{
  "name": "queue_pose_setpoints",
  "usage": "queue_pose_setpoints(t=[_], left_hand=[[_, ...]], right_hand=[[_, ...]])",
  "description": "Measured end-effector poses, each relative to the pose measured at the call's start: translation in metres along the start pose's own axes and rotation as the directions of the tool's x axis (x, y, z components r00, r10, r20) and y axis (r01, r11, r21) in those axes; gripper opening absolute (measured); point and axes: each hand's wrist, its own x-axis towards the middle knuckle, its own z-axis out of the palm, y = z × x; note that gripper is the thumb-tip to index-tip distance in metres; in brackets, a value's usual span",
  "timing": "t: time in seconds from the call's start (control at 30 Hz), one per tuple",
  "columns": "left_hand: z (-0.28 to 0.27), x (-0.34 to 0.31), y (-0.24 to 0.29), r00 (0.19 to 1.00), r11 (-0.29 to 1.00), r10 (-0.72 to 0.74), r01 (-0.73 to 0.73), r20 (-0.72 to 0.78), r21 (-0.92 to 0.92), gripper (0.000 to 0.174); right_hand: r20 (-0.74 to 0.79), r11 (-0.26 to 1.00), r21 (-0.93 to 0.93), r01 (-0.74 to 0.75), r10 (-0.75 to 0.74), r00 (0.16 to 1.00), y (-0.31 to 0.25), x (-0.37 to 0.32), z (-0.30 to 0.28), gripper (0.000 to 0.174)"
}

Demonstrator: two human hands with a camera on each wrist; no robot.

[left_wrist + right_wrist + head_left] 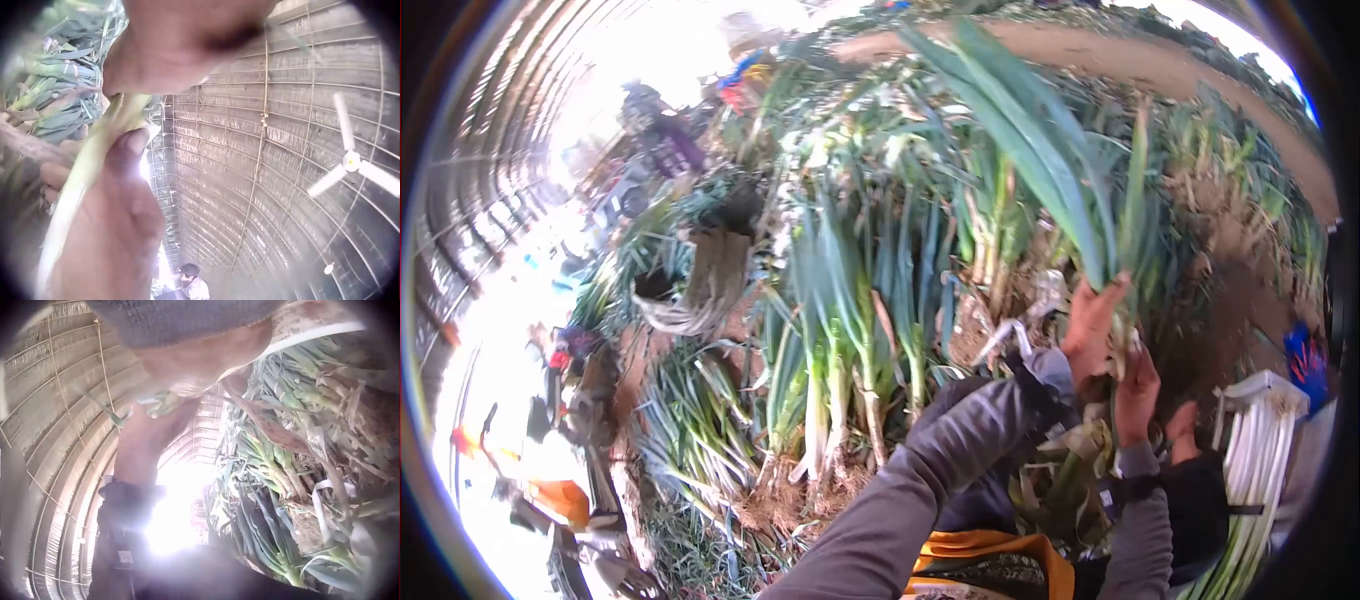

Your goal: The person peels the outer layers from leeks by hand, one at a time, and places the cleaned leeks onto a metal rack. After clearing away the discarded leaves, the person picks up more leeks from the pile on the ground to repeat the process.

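Observation:
My left hand (pixel 1090 325) grips a leek (pixel 1060 160) partway along its stalk, and the long green leaves fan upward and away. Just below it, my right hand (pixel 1137 395) pinches the lower stalk. In the left wrist view the thumb of the right hand (pixel 106 225) presses on the pale leek stalk (pixel 75 187), close under the left hand (pixel 181 50). A withered brown leaf (pixel 269 425) hangs beside the hands in the right wrist view. There, my right hand (pixel 206 362) hides most of the stalk.
Several upright leeks (pixel 840 370) with rooted ends stand in a row to the left. Trimmed white leeks (pixel 1260 440) lie stacked in a rack at right, near a blue glove (pixel 1306 365). More leeks (pixel 700 420) are heaped at left. Peeled leaves (pixel 1070 460) lie below the hands.

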Motion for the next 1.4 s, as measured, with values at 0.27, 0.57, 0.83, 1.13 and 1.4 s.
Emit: queue_pose_setpoints(t=[0.27,0.57,0.83,1.13,1.4], left_hand=[[-0.003,0.007,-0.015,0.987,0.973,-0.154,0.161,0.052,-0.166,0.026],[-0.002,0.006,-0.025,0.973,0.846,0.201,-0.231,0.113,0.481,0.033],[-0.006,0.040,0.012,0.979,0.994,0.083,-0.069,0.188,-0.079,0.045],[-0.029,0.030,-0.005,0.997,0.999,-0.044,0.046,0.067,-0.020,0.048],[-0.009,0.021,-0.013,0.953,0.964,-0.228,0.249,0.201,-0.088,0.051]], right_hand=[[0.119,0.858,0.353,-0.372,0.354,0.928,0.016,0.005,-0.013,0.027],[0.410,0.862,0.270,-0.428,0.299,0.862,0.021,0.005,-0.044,0.032],[0.356,0.710,-0.694,-0.117,0.480,0.802,0.045,-0.035,-0.049,0.015],[0.445,0.593,-0.805,0.007,0.596,0.668,0.102,-0.206,-0.054,0.021],[0.124,0.987,-0.151,-0.064,0.083,0.989,0.011,-0.046,-0.082,0.043]])
